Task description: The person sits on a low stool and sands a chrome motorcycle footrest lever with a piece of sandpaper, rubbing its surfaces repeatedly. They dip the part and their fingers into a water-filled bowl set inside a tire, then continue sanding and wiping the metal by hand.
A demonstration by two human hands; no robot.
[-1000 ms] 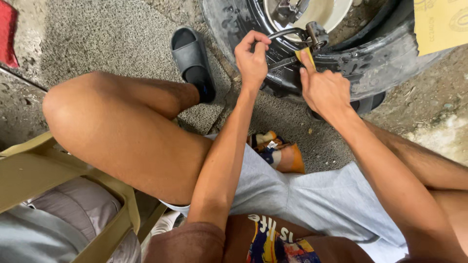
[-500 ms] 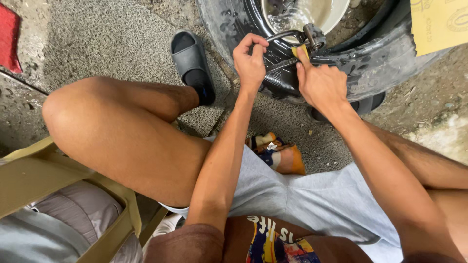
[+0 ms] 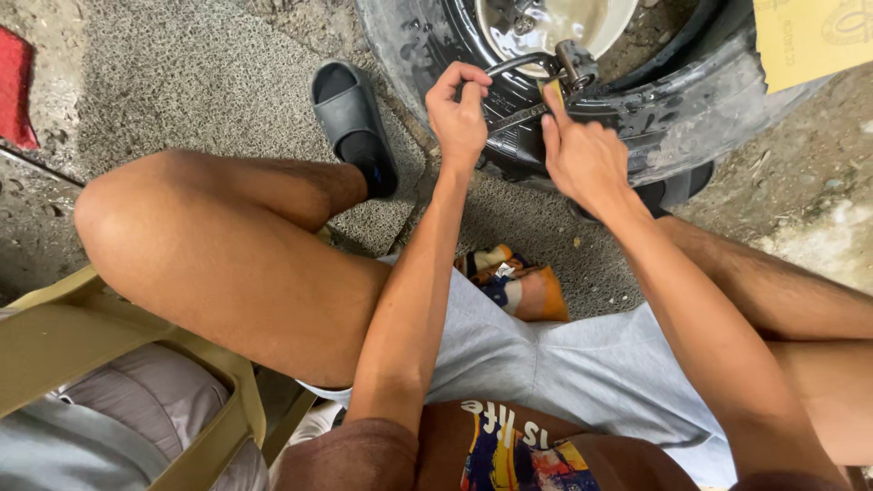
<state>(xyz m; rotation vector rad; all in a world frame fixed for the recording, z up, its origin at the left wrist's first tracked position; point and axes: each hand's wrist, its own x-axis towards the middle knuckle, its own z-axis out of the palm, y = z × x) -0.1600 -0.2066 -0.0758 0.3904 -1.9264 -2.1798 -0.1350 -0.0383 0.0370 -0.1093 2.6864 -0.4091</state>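
A black tyre (image 3: 673, 109) on a wheel with a pale rim (image 3: 555, 27) lies on the ground in front of me. A metal clamp tool (image 3: 568, 64) with a curved bar sits on the tyre's inner edge. My left hand (image 3: 459, 114) pinches the curved metal bar. My right hand (image 3: 582, 155) grips the tool's yellowish part just beside the clamp head, its fingers pressed against the tyre wall.
My bare knees and grey shorts fill the lower view. A black slide sandal (image 3: 350, 118) covers my left foot. A crumpled colourful packet (image 3: 514, 282) lies on the rough concrete between my legs. A yellow card (image 3: 809, 36) is at top right, a red object (image 3: 16, 100) at far left.
Both hands have stayed on the tool at the tyre's inner edge and shifted slightly; the view has tilted a little.
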